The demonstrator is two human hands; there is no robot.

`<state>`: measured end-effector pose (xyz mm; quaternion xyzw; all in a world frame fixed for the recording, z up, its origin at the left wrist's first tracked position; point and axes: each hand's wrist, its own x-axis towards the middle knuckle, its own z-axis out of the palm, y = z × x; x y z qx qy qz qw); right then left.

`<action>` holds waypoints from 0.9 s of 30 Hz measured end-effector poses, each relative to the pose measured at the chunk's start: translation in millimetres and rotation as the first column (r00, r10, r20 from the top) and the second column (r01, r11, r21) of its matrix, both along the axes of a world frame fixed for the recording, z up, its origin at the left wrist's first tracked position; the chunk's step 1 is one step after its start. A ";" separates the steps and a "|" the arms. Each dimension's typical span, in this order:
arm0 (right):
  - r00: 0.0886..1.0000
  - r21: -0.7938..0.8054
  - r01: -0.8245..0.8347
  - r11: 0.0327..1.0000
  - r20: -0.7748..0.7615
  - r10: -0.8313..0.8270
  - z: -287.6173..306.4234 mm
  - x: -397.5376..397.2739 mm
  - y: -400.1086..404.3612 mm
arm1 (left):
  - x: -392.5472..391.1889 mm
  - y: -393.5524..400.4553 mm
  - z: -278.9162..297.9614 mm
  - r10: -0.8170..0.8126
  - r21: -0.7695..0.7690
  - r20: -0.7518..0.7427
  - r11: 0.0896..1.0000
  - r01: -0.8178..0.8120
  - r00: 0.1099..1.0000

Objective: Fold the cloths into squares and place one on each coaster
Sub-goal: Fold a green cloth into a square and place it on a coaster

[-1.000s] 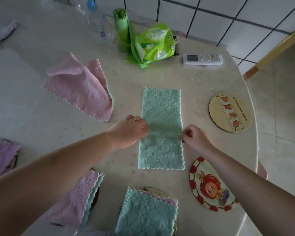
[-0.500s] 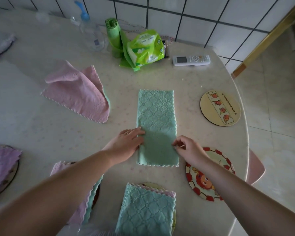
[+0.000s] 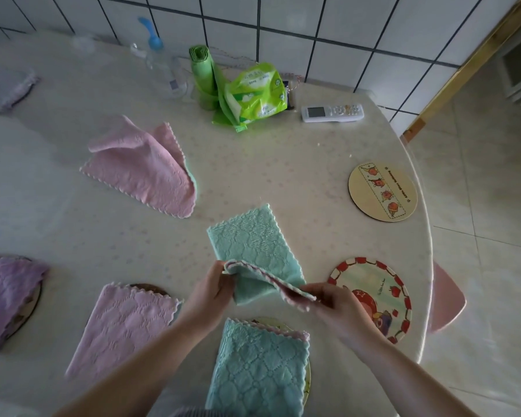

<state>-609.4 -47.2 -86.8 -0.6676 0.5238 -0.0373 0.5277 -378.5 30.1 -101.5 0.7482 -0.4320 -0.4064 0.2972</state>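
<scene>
Head view: both hands, left hand (image 3: 212,291) and right hand (image 3: 331,299), pinch the green cloth (image 3: 250,248)'s near corners; carry them squarely onto its far edge.

Home dining corner, tiled wall (image 3: 328,22), round table (image 3: 283,164)

2 bare forearms are extended forward from the lower frame edge, converging toward the centre. The left hand (image 3: 212,291) is closed in a pinch, fingers curled, thumb uppermost. The right hand (image 3: 333,300) is likewise pinched shut, knuckles raised, held just beside the left.
</scene>
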 end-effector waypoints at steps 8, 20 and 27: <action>0.997 -0.305 0.070 0.950 0.056 -0.055 16.1 50.1 -41.6 | 1.8 -20.8 2.2 0.300 0.087 -0.106 0.953 -0.291 0.948; 0.955 -0.331 -0.143 0.933 -0.293 0.042 -16.8 91.7 -98.4 | 9.1 -41.5 -3.4 0.312 0.112 -0.031 0.945 -0.307 0.950; 0.921 -0.375 -0.265 0.888 -0.371 0.118 -21.3 102.9 -103.7 | 9.7 -38.1 -7.4 0.374 0.159 -0.049 0.918 -0.363 0.926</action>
